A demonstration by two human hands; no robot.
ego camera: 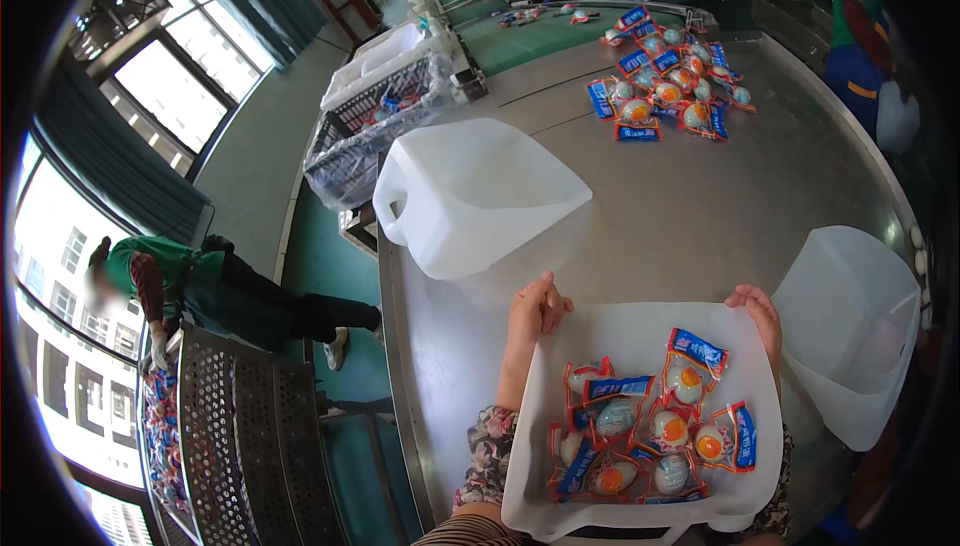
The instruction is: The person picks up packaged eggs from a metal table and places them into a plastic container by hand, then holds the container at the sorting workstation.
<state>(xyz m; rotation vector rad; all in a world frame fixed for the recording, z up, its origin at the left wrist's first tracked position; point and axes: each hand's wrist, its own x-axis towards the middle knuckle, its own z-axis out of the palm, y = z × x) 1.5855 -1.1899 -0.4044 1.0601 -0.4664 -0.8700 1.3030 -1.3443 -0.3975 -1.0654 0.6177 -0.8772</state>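
Observation:
A cut-open white plastic jug lies before me as a tub, its handle towards my body. Several wrapped eggs in blue, red and clear packets rest inside it. My left hand is at the tub's far left corner, fingers curled; whether they grip the rim is unclear. My left forearm runs along the outside of the left wall. At the far right corner, my right hand has its fingers bent over the rim, with the rest of that arm mostly hidden behind the wall.
A second cut jug lies on the steel table, another at right. Wrapped eggs are heaped near a green conveyor belt. Plastic-lined crates stand at left. One person bends over a perforated metal bin; another is at right.

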